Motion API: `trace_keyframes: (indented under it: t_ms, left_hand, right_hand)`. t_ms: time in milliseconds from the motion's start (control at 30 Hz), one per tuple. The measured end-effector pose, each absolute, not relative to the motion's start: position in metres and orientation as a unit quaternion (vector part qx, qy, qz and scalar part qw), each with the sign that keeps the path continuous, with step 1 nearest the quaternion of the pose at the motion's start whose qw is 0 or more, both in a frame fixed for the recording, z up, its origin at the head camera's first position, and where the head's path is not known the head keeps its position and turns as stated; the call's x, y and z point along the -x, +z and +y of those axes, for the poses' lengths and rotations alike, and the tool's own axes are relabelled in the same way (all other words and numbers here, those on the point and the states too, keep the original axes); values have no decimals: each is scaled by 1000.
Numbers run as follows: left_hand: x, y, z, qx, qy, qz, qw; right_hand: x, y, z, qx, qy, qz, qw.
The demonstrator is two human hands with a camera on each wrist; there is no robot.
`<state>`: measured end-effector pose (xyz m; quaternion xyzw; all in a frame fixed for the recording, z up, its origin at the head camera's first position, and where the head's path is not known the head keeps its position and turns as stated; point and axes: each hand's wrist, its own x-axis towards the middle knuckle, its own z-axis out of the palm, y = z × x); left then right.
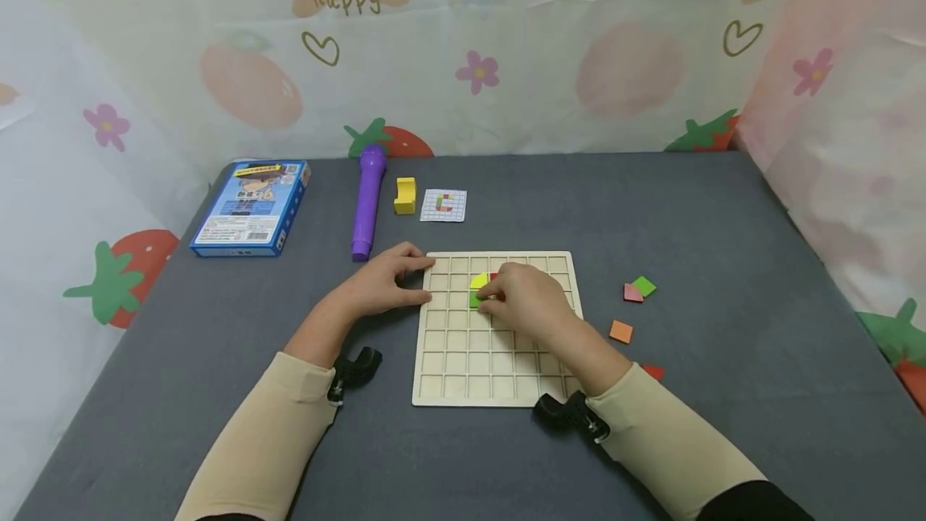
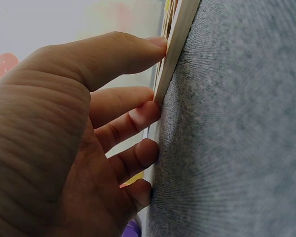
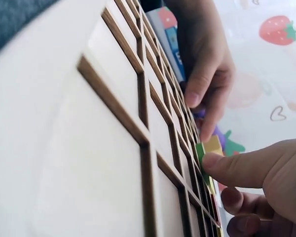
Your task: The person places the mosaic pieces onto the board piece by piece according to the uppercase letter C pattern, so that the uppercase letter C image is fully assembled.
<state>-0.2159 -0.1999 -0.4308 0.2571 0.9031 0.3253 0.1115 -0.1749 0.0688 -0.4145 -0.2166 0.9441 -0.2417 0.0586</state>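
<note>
A pale wooden grid board lies flat on the table. At its left edge rests my left hand, thumb and index fingertip apart along the rim. In the left wrist view the thumb lies straight against the board's edge. Over the upper middle of the grid, my right hand has thumb and index fingertips at a green tile; the right wrist view shows the thumb pressed to it. Just above sits a yellow tile with a cut corner. A red tile is mostly hidden behind the right hand.
Right of the board lie loose pink, green, orange and red tiles. Behind it are a pattern card, a yellow block, a purple microphone-shaped stick and a blue box.
</note>
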Motion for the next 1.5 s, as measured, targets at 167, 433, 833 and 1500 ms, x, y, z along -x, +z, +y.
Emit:
trace_keyframes:
  t_ms: [167, 433, 833, 1500]
  left_hand:
    - [215, -431, -201, -255, 329, 902, 116]
    - [216, -432, -201, -261, 331, 900, 111]
    - [216, -432, -201, -261, 332, 900, 109]
    - [216, -431, -200, -258, 336, 899, 115]
  right_hand:
    - [175, -415, 68, 202, -247, 945, 71]
    - [177, -405, 75, 209, -273, 936, 78]
    - [196, -372, 146, 189, -383, 893, 139]
    - [212, -383, 270, 95, -388, 876, 272]
